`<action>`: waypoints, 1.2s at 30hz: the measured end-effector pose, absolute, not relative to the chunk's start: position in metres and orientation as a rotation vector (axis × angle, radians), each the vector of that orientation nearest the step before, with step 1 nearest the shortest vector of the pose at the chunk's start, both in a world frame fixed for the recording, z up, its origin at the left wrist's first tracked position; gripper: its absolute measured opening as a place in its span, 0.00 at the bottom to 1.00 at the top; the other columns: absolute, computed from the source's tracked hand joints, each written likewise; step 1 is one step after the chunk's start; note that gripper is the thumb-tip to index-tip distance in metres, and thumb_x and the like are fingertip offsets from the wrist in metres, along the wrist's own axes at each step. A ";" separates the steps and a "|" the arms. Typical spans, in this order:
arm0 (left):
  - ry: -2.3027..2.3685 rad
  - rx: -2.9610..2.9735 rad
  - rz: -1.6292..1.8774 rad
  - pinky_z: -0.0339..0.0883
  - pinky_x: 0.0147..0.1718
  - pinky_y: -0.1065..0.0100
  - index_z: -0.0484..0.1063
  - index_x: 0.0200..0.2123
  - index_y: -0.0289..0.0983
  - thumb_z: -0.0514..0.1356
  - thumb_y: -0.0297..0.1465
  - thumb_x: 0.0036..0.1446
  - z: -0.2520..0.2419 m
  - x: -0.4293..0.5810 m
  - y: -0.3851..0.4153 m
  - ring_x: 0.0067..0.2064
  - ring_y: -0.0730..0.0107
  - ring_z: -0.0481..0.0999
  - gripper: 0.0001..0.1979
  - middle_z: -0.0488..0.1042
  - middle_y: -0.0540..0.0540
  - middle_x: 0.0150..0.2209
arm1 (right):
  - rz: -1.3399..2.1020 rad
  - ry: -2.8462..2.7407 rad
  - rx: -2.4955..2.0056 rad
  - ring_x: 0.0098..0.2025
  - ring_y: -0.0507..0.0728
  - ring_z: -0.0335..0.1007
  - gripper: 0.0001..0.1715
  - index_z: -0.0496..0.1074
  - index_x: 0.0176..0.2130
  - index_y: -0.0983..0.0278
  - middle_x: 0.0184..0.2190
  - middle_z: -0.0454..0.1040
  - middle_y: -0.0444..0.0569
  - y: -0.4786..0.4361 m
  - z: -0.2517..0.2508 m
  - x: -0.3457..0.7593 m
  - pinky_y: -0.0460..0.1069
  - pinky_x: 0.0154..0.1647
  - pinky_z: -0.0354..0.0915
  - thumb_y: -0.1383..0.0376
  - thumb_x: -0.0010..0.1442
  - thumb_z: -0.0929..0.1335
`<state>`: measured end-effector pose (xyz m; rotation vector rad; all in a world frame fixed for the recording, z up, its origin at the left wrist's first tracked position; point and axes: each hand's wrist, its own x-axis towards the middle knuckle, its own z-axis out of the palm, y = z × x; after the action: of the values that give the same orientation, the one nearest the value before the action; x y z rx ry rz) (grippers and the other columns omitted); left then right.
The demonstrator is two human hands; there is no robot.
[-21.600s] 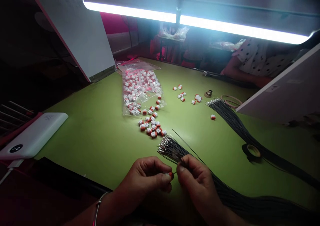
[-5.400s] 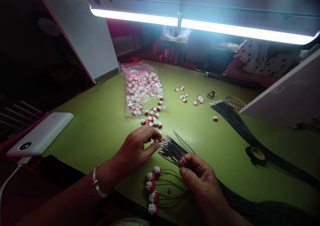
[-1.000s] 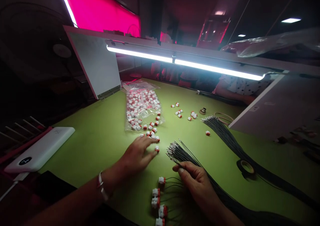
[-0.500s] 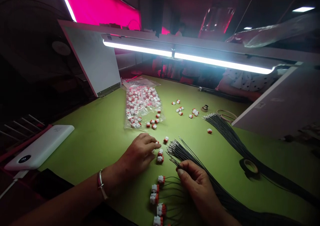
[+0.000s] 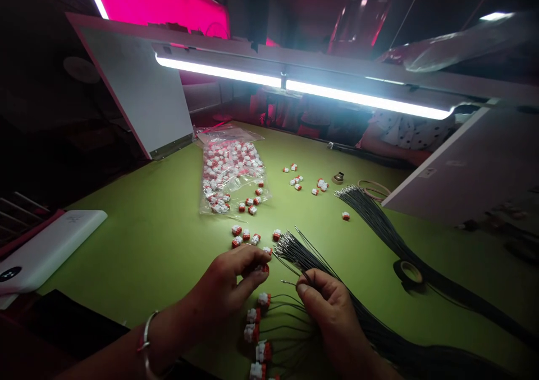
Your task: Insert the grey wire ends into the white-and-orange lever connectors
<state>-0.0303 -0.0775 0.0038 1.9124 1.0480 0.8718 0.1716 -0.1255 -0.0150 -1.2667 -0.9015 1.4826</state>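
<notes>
The left hand (image 5: 225,290) is curled, thumb and forefinger closed on a small white-and-orange lever connector (image 5: 263,268), which shows only in part between them. The right hand (image 5: 326,312) is pinched shut on a black wire (image 5: 292,283) drawn out from the bundle, its bare metal tip pointing toward the left hand across a small gap. That bundle of metal-tipped black wires (image 5: 295,251) fans out just above the right hand and trails under it to the lower right. Directly below the hands, a row of connectors with wires seated in them (image 5: 252,332) lies on the green surface (image 5: 126,245). Loose connectors (image 5: 244,237) sit just beyond the left hand, and farther out lies a clear plastic bag (image 5: 229,178) full of more. A roll of tape (image 5: 409,272) lies well to the right.
</notes>
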 end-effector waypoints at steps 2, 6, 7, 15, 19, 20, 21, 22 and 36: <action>1.004 1.501 0.846 0.69 0.34 0.67 0.75 0.41 0.35 0.63 0.33 0.58 0.008 -0.031 -0.086 0.32 0.69 0.74 0.09 0.75 0.48 0.31 | 1.445 -0.955 -1.297 0.24 0.49 0.44 0.15 0.64 0.25 0.64 0.20 0.54 0.37 -0.126 -0.012 0.172 0.45 0.23 0.47 0.60 0.54 0.71; 0.936 0.969 0.779 0.68 0.26 0.71 0.78 0.40 0.34 0.71 0.35 0.49 0.001 -0.023 -0.101 0.25 0.74 0.72 0.15 0.74 0.50 0.27 | 1.421 -1.046 -1.357 0.24 0.49 0.44 0.14 0.65 0.24 0.64 0.20 0.55 0.37 -0.127 -0.007 0.172 0.46 0.23 0.47 0.60 0.53 0.71; 0.942 0.913 0.778 0.66 0.23 0.72 0.79 0.39 0.35 0.72 0.35 0.48 -0.003 -0.020 -0.104 0.24 0.75 0.71 0.16 0.74 0.51 0.26 | 1.425 -1.052 -1.364 0.24 0.49 0.45 0.14 0.65 0.24 0.64 0.20 0.55 0.37 -0.128 -0.006 0.172 0.46 0.23 0.47 0.60 0.53 0.71; 0.900 0.616 0.750 0.69 0.23 0.73 0.81 0.37 0.37 0.74 0.33 0.44 -0.006 -0.011 -0.113 0.21 0.76 0.72 0.15 0.72 0.54 0.19 | 1.432 -1.039 -1.355 0.24 0.49 0.45 0.15 0.65 0.24 0.64 0.19 0.55 0.38 -0.135 -0.001 0.169 0.46 0.24 0.47 0.59 0.54 0.70; 0.887 0.588 0.773 0.68 0.20 0.74 0.81 0.36 0.38 0.74 0.33 0.44 -0.002 -0.009 -0.115 0.23 0.72 0.75 0.14 0.76 0.51 0.21 | 1.458 -1.039 -1.360 0.25 0.50 0.46 0.14 0.65 0.24 0.64 0.20 0.56 0.38 -0.135 -0.001 0.168 0.46 0.25 0.48 0.60 0.54 0.70; 0.885 0.590 0.789 0.68 0.20 0.73 0.80 0.35 0.38 0.74 0.33 0.44 -0.002 -0.008 -0.116 0.23 0.72 0.75 0.14 0.76 0.51 0.22 | 1.461 -1.040 -1.365 0.24 0.50 0.46 0.14 0.65 0.24 0.64 0.20 0.56 0.38 -0.135 -0.001 0.168 0.46 0.24 0.48 0.60 0.54 0.70; 0.885 0.597 0.806 0.68 0.20 0.73 0.80 0.34 0.38 0.74 0.32 0.44 -0.002 -0.008 -0.116 0.23 0.72 0.75 0.13 0.77 0.51 0.22 | 1.466 -1.037 -1.368 0.24 0.50 0.46 0.14 0.65 0.24 0.64 0.20 0.56 0.38 -0.135 -0.001 0.168 0.47 0.24 0.48 0.60 0.54 0.70; 0.886 0.608 0.823 0.68 0.21 0.72 0.80 0.34 0.38 0.74 0.31 0.43 -0.002 -0.008 -0.117 0.23 0.71 0.75 0.12 0.77 0.51 0.23 | 1.470 -1.031 -1.371 0.24 0.50 0.46 0.14 0.65 0.24 0.64 0.20 0.56 0.39 -0.135 -0.001 0.168 0.47 0.24 0.48 0.60 0.54 0.70; 0.806 1.113 1.062 0.74 0.34 0.72 0.81 0.28 0.37 0.70 0.19 0.45 -0.007 -0.011 -0.115 0.34 0.70 0.79 0.08 0.79 0.48 0.32 | 1.546 -0.993 -1.392 0.25 0.50 0.45 0.13 0.63 0.24 0.63 0.20 0.55 0.38 -0.137 -0.002 0.169 0.46 0.24 0.47 0.62 0.53 0.69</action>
<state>-0.0108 -0.1146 -0.0071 1.1133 0.8056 1.0622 0.1686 -0.1373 -0.0025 -1.3921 -0.9934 1.5459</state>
